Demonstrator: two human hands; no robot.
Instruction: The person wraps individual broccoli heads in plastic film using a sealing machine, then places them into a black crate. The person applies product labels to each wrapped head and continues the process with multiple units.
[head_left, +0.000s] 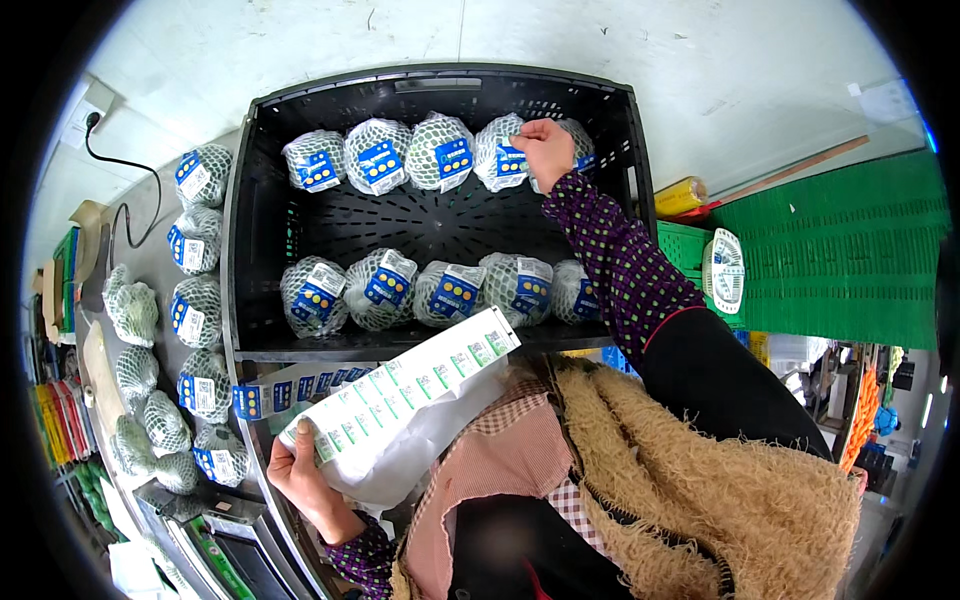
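Observation:
My left hand (304, 469) grips the lower left corner of a white sheet of small green-and-white stickers (405, 390), which bear printed codes. The sheet slants up to the right, in front of a black plastic crate (439, 214). Inside the crate, round produce wrapped in white foam nets stands in a far row (439, 150) and a near row (450, 289), each piece with a blue-and-white label. My right hand (546, 152) is over the right part of the far row, thumb and fingertips together against a labelled netted fruit (501, 154). Whether a sticker is between those fingertips is unclear.
More labelled netted fruits (201, 311) line the grey table (251, 420) left of the crate, with unlabelled netted ones (135, 375) beyond. A strip of blue labels (281, 395) runs along the crate's front. Green crates (825, 247) and a white basket (725, 270) stand at right.

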